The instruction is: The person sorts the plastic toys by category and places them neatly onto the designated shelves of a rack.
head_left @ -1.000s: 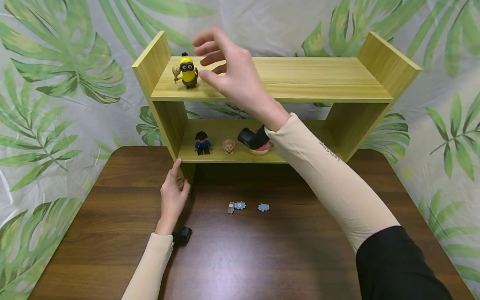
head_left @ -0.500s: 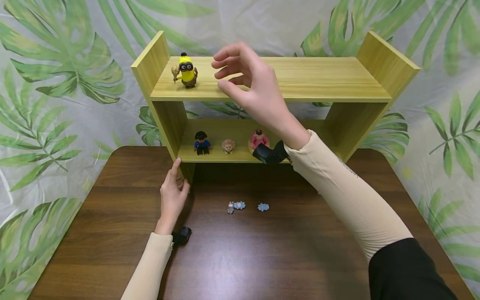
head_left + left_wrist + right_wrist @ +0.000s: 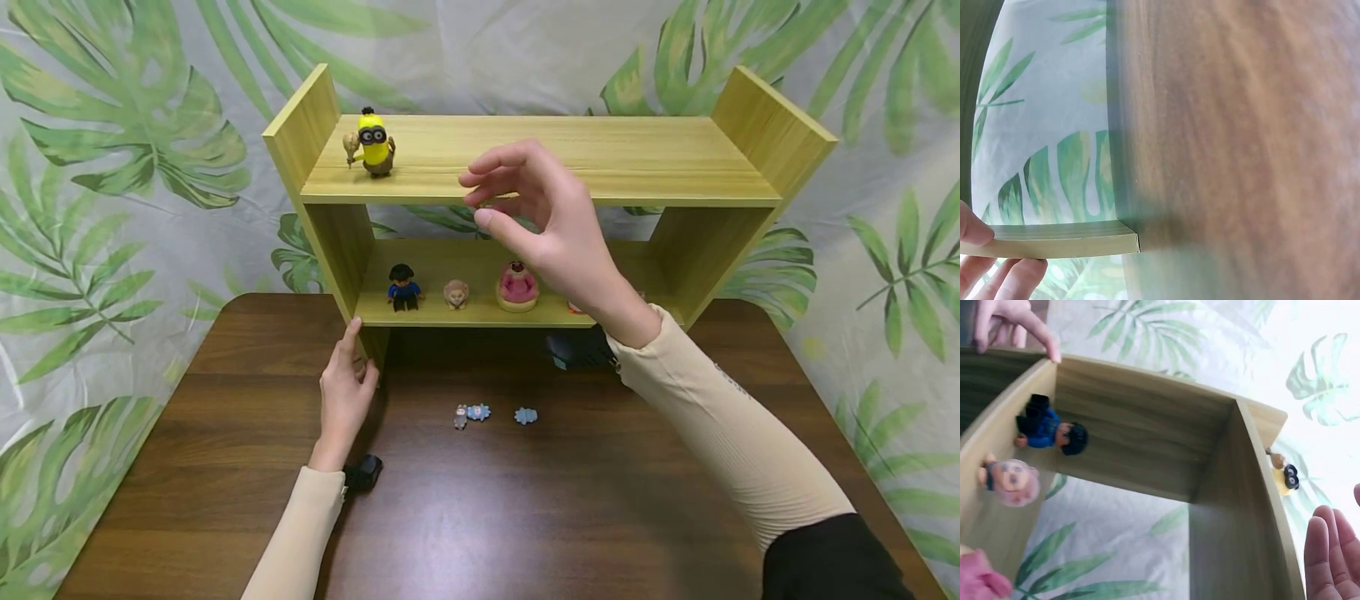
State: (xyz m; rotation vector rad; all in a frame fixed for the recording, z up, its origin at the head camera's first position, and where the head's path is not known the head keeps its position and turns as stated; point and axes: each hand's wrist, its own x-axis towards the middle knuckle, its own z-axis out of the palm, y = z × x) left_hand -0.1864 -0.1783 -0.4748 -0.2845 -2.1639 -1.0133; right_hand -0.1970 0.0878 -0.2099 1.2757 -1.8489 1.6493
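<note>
A light wooden shelf (image 3: 637, 154) stands on the dark table. My left hand (image 3: 348, 392) grips the lower part of its left side panel; in the left wrist view the thumb (image 3: 974, 228) lies on one side of the panel edge (image 3: 1066, 245), fingers on the other. My right hand (image 3: 558, 221), fingers loosely bent and nothing between them, hovers before the top board. A yellow Minion figure (image 3: 375, 148) stands at that board's left end. Below it are a toy figure in blue (image 3: 405, 289), a small pinkish animal figure (image 3: 455, 294) and a pink bear figure (image 3: 517, 287).
On the tabletop (image 3: 465, 517) in front of the shelf lie small grey and blue figures (image 3: 478, 412) and a separate light-blue piece (image 3: 526, 415). My right wrist partly hides more toys on the lower board. A leaf-print cloth (image 3: 150, 142) hangs behind.
My right hand has moved away from the Minion figure, to the right and down toward me, uncovering the pink bear figure. My left hand has stayed on the side panel.
</note>
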